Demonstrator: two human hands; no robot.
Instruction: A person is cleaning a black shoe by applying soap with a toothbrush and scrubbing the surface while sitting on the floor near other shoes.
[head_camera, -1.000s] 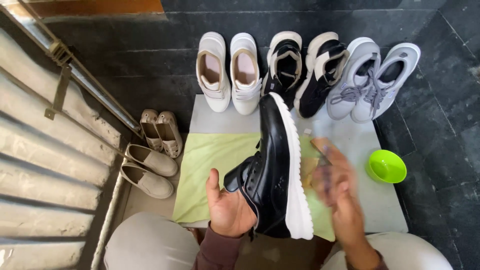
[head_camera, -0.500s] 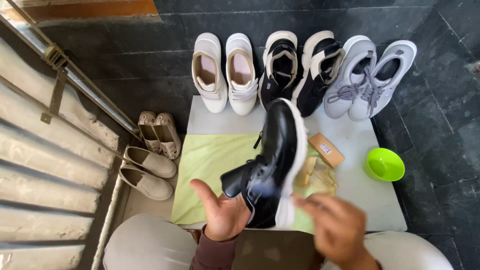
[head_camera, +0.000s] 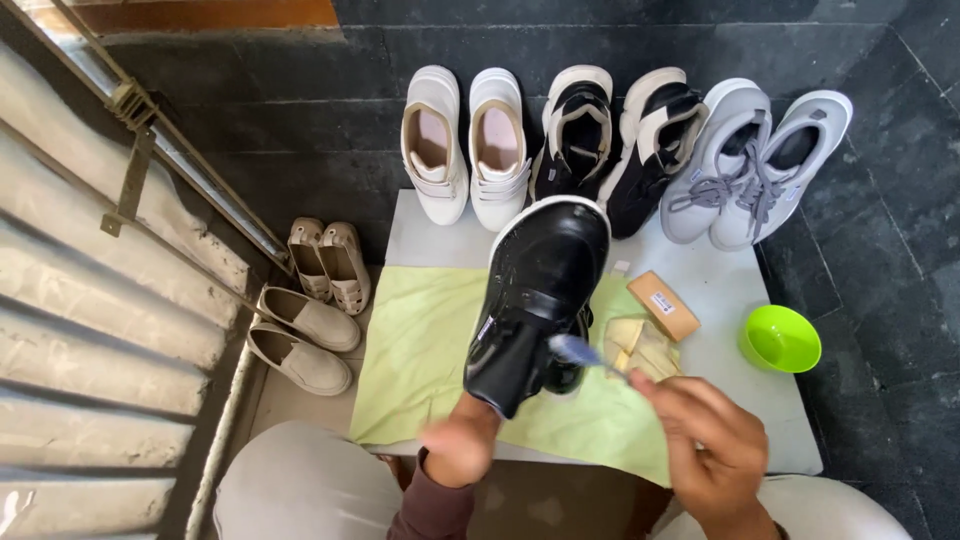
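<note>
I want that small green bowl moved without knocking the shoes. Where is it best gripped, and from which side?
Probably the green bowl by its rim, from above or from its right. It sits upright and open-topped at the right of the white board, with grey sneakers behind it and a tan block to its left.

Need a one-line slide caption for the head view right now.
Left hand holds a black shoe over a green cloth; right hand brings a small brush to it.

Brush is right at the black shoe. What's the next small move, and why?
Probably bring the small brush in the right hand onto the side of the black shoe and stroke. The left hand holds the shoe tilted over the green cloth, and the bristles sit beside its upper.
</note>
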